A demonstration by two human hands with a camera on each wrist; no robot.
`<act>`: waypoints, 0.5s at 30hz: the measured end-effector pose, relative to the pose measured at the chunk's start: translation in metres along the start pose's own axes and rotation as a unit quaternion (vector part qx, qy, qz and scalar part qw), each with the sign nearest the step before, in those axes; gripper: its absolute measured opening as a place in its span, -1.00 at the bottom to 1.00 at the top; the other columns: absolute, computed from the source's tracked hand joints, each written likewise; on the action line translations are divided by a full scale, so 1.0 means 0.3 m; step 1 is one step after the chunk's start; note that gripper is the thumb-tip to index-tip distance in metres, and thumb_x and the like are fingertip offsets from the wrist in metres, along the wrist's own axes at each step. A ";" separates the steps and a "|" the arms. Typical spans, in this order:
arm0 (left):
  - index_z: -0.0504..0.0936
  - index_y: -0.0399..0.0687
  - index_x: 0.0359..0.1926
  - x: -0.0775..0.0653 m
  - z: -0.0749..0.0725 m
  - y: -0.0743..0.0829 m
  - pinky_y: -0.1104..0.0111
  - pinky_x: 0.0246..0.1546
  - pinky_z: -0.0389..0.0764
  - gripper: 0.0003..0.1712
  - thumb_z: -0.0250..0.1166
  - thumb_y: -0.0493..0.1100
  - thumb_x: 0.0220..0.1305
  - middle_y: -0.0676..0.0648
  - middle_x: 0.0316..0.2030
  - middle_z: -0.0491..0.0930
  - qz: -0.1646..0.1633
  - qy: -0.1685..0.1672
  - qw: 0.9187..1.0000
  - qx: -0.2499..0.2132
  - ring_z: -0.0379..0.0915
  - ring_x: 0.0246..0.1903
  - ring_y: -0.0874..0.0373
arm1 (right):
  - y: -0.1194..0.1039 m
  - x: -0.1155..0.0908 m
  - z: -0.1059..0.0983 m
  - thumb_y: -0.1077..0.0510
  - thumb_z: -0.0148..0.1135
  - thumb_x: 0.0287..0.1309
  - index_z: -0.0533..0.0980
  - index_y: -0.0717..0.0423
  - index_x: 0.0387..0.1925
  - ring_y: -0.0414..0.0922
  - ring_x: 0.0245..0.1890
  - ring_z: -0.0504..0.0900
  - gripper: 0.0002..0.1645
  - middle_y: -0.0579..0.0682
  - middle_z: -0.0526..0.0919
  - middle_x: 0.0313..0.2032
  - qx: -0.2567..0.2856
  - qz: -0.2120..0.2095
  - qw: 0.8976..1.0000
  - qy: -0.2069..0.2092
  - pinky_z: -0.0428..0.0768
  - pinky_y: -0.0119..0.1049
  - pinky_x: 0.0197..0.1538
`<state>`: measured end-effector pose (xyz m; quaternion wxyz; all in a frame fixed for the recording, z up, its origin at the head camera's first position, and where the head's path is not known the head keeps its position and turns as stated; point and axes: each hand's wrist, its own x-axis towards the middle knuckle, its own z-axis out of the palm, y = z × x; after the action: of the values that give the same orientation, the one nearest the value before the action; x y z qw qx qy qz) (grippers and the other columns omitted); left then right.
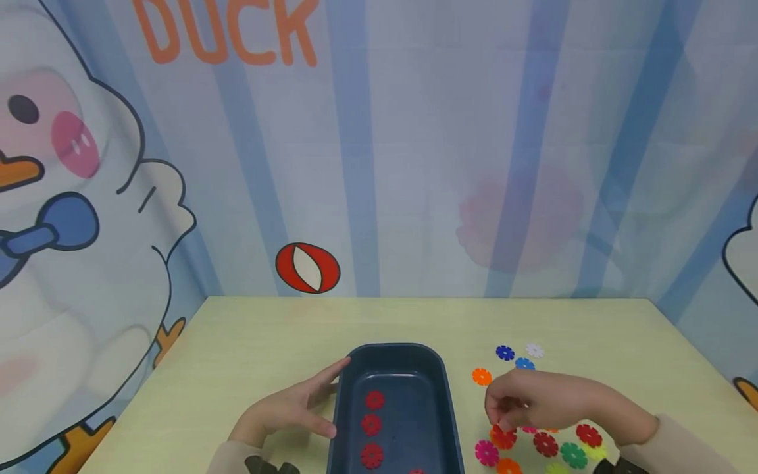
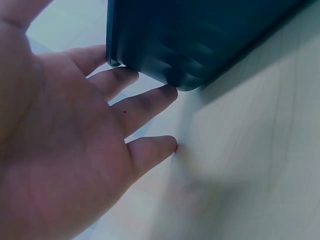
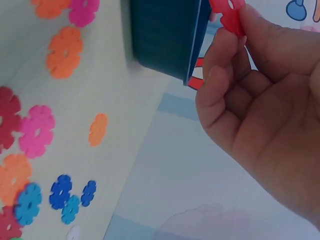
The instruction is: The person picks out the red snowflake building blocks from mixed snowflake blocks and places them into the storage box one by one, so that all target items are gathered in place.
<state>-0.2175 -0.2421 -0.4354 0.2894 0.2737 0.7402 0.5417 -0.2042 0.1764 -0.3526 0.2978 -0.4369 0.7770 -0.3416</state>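
A dark blue tray (image 1: 394,359) stands on the table, with several red flower-shaped plastic discs (image 1: 372,425) inside, most in a column along its left side. My left hand (image 1: 290,409) rests at the tray's left wall, its fingers spread and extended. In the left wrist view, fingertips (image 2: 170,92) meet the tray's outer side, and the little finger points at the tabletop. My right hand (image 1: 541,398) is raised over the loose discs right of the tray. Between thumb and index finger it pinches a red flower-shaped disc (image 3: 230,15), held by its edge.
Loose discs in several colours lie right of the tray, among them green (image 1: 573,455), pink (image 1: 487,453), orange (image 1: 482,376), dark blue (image 1: 505,353) and white (image 1: 535,350). A printed cloth (image 1: 414,164) with a duck hangs behind the table (image 1: 266,329).
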 end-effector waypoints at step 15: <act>-0.25 0.04 0.54 0.001 0.004 0.004 -0.09 0.37 -0.06 0.20 0.42 -0.08 0.12 -0.17 0.52 -0.25 0.003 -0.002 1.000 -0.003 -0.24 0.45 -0.30 | -0.054 0.165 -0.018 0.19 0.17 0.29 0.51 0.18 -0.29 -0.39 -0.49 0.42 -0.90 -0.09 0.54 -0.45 -0.015 -0.071 0.997 0.003 0.58 -0.42 -0.31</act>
<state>-0.2167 -0.2408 -0.4345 0.2904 0.2758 0.7372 0.5442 -0.2224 0.1277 -0.3447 0.2634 -0.4942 0.7502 -0.3515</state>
